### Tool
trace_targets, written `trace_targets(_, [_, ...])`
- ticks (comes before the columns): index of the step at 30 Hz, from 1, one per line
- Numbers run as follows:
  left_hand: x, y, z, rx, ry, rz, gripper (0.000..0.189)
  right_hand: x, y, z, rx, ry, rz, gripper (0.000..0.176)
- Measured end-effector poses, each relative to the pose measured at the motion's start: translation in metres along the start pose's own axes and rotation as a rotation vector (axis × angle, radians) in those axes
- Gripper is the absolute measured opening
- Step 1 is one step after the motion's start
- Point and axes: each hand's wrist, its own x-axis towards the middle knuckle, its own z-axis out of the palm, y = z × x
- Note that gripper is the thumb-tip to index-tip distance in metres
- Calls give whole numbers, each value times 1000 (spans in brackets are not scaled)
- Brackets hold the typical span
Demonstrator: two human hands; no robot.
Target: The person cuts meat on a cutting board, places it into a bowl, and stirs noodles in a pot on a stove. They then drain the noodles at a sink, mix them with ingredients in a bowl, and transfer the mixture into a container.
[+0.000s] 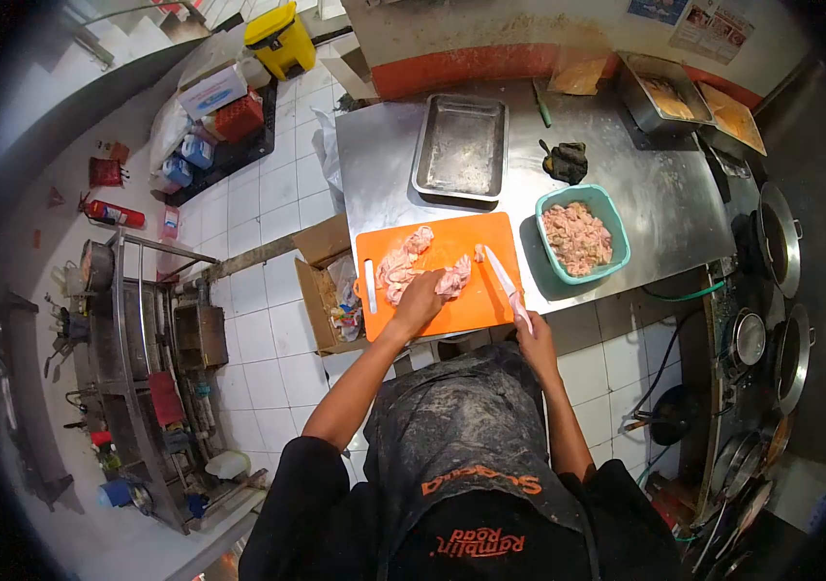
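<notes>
An orange cutting board [451,237] lies at the front of the steel table, with several pieces of raw meat [396,270] on its left part. My left hand [420,302] is closed on a piece of this meat near the board's middle. In my right hand [535,341] is the pink handle of a knife [505,277], its blade angled up and left over the board's right side. A small scrap of meat [479,253] sits beside the blade tip. Right of the board stands a teal tub [543,254] holding chopped meat [576,239].
Behind the board is an empty metal tray [461,145]. A black glove or cloth [565,162] and a green-handled tool [541,107] lie behind the tub. Metal containers [662,92] stand at the back right. A cardboard box [314,295] is left of the table.
</notes>
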Motion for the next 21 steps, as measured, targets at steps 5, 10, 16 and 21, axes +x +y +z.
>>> trace_targets(5, [19,-3,-15,-84,-290,-124,47,2,3,-3,-26,-18,25,35])
trace_targets(10, [35,5,-6,11,-340,-274,41,1,-7,0,-15,-6,43,36])
trace_targets(16, [54,14,-6,79,-235,-214,24,-1,-40,0,-79,-17,103,36])
trace_targets(21, [65,2,8,296,-229,-155,19,2,-15,4,-61,-10,126,35])
